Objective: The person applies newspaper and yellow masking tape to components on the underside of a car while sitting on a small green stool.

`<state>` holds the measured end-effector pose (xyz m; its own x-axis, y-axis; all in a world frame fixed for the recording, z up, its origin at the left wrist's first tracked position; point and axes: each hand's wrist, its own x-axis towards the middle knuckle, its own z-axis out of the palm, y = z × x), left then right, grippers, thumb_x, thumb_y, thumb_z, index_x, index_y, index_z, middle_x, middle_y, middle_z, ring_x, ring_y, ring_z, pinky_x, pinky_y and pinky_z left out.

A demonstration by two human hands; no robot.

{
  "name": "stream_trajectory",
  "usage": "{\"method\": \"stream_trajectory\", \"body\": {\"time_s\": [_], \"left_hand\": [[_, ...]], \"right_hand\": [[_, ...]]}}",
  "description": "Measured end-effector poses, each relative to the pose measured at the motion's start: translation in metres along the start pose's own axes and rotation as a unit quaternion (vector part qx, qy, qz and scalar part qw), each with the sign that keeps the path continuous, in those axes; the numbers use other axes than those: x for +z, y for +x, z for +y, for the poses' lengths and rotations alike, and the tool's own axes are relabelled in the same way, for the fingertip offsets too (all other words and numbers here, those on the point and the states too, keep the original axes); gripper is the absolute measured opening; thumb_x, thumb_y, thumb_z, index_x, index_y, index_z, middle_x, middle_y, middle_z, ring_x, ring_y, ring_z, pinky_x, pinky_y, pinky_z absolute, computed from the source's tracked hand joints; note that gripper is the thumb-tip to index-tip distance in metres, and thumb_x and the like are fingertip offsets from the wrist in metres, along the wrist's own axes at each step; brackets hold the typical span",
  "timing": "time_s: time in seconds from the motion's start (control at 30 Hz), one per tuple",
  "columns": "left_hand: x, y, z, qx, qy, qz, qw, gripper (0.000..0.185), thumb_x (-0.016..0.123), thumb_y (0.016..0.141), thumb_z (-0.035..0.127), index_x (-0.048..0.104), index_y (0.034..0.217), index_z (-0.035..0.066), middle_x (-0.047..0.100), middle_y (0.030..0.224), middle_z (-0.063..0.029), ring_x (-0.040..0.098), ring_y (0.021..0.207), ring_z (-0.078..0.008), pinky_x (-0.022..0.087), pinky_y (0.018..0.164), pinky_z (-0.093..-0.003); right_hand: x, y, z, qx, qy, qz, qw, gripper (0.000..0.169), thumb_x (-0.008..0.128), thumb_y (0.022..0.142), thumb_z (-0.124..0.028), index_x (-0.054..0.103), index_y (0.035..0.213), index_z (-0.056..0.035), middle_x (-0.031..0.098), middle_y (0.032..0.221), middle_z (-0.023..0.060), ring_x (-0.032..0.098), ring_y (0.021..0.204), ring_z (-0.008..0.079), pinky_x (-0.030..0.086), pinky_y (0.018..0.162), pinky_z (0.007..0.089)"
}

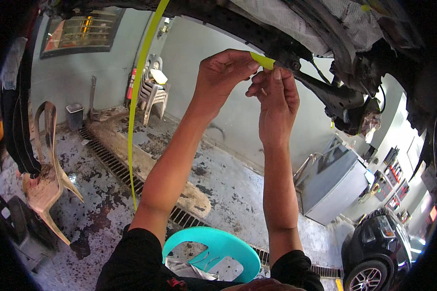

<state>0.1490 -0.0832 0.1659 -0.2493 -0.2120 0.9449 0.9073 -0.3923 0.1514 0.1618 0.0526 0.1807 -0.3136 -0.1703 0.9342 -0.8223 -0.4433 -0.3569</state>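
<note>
Both arms reach up to a raised vehicle's dark underbody (pixel 276 43). My left hand (pixel 227 69) pinches one end of a short piece of yellow-green tape (pixel 263 61) between thumb and fingers. At the tape's other end, my right hand (pixel 278 80) grips it with thumb and forefinger, close beside a dark frame rail. A long, narrow yellow-green strip (pixel 136 83) hangs from above, left of my left hand. Newspaper sheets (pixel 298 25) cover parts of the underbody above my hands.
A turquoise plastic chair (pixel 236 242) stands below me. A person (pixel 18 120) stands barefoot on a beige chair (pixel 47 185) at left. Stacked chairs (pixel 154 89) stand by the wall. A floor grate (pixel 107 156), grey cabinet (pixel 331 182) and black car (pixel 377 251) are also in view.
</note>
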Motion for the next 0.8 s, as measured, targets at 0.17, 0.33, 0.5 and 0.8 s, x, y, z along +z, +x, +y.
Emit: {"method": "stream_trajectory", "body": {"time_s": [0.17,0.33,0.5,0.8], "left_hand": [[-0.013,0.035,0.002,0.102,0.115,0.022,0.988,0.019,0.076,0.095,0.016,0.073,0.107,0.002,0.074,0.098,-0.0028,0.066,0.092,-0.0079,0.053,0.083,-0.0268],[-0.022,0.085,0.027,0.153,0.258,0.048,0.953,0.033,0.078,0.092,0.026,0.069,0.11,0.0,0.072,0.102,-0.0096,0.066,0.094,-0.0152,0.051,0.086,-0.0327],[-0.031,0.132,0.013,0.227,0.302,0.042,0.925,0.022,0.074,0.093,0.018,0.067,0.104,0.0,0.067,0.081,-0.0106,0.062,0.076,-0.0119,0.048,0.069,-0.0285],[-0.026,0.172,0.001,0.417,0.411,0.093,0.805,0.015,0.076,0.087,0.014,0.069,0.092,0.001,0.061,0.093,-0.0157,0.061,0.091,-0.0326,0.05,0.078,-0.0427]], "right_hand": [[-0.006,0.028,0.006,-0.055,-0.227,-0.002,0.972,0.035,0.061,0.105,-0.025,0.06,0.13,-0.0004,0.069,0.099,0.011,0.066,0.083,0.0194,0.056,0.074,0.0349],[-0.019,0.087,0.007,-0.336,-0.665,0.007,0.667,0.061,0.066,0.089,-0.018,0.051,0.148,-0.01,0.054,0.145,0.0152,0.055,0.129,0.0365,0.047,0.103,0.057],[-0.003,0.135,0.006,-0.394,-0.777,0.003,0.49,0.064,0.058,0.089,-0.014,0.045,0.151,-0.0105,0.052,0.146,0.0168,0.051,0.132,0.0396,0.04,0.108,0.0609],[-0.001,0.157,0.011,-0.371,-0.78,0.01,0.503,0.072,0.066,0.081,-0.015,0.046,0.15,-0.0097,0.053,0.142,0.014,0.05,0.129,0.0374,0.038,0.106,0.0632]]}}
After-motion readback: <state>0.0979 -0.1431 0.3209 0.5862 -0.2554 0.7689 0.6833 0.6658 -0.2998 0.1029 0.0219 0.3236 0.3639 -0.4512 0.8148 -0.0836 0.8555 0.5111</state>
